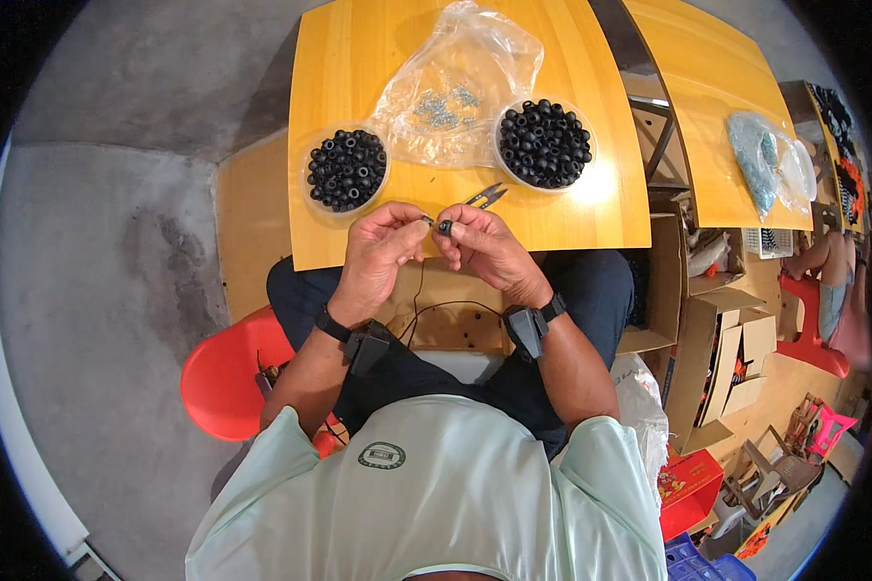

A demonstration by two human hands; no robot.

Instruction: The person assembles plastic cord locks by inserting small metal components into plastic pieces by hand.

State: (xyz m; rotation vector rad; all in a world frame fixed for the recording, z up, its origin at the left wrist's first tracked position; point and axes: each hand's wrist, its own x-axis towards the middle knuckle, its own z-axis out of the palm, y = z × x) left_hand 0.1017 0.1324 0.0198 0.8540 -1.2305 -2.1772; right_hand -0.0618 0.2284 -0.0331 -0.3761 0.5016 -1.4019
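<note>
Above the table's near edge, the fingertips of my two hands almost meet. My left hand (378,250) is closed in a pinch on the end of a thin black cord (418,302), which hangs down toward my lap. Between the thumb and fingers of my right hand (489,250) is a black bead (445,228), its hole side partly visible. A pair of thread snips (489,197) lies just beyond the right fingers. Black beads fill two clear round tubs, one at the left (311,200) and one at the right (500,161).
Small silvery metal pieces (446,107) lie on a clear plastic bag (412,140) between the tubs, on the yellow wooden table (610,208). A second table (717,68) stands to the right, near open cardboard boxes (702,363). A red chair (228,378) is at my left; another person sits far right.
</note>
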